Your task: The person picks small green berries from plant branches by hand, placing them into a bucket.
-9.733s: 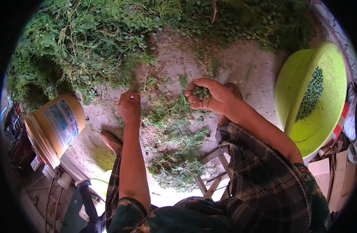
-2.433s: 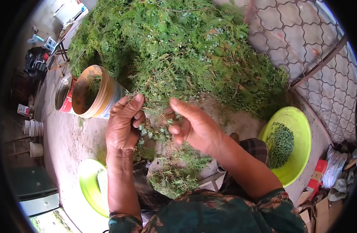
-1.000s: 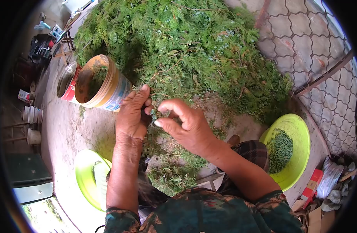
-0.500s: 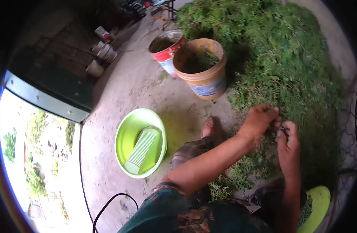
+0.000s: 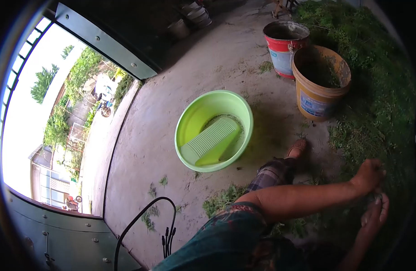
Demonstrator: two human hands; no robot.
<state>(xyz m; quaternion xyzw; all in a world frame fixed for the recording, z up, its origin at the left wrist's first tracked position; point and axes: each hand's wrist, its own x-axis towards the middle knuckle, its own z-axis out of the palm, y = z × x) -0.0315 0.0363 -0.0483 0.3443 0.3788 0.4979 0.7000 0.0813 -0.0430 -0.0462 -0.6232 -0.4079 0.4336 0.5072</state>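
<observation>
My left hand [image 5: 370, 176] reaches across to the right side of the view, its fingers curled closed. Just below it, very near or touching, is my right hand [image 5: 374, 213], with bent fingers pressed together. What either hand grips is too small and dark to make out. Both are over a spread of cut leafy green stems [image 5: 380, 131] on the floor, dim toward the view's edge.
A light green basin [image 5: 184, 156] holding a ribbed washboard [image 5: 212, 137] stands on the concrete floor. Beyond are a yellow-brown bucket [image 5: 314, 106] and a red-and-white bucket [image 5: 280, 61]. Black cables [image 5: 147, 205] lie near an open doorway on the left.
The view has swung left, so the basin and buckets appear farther right and more doorway shows. My hands stay close together over the greenery. The lime-green container at lower right is out of view.
</observation>
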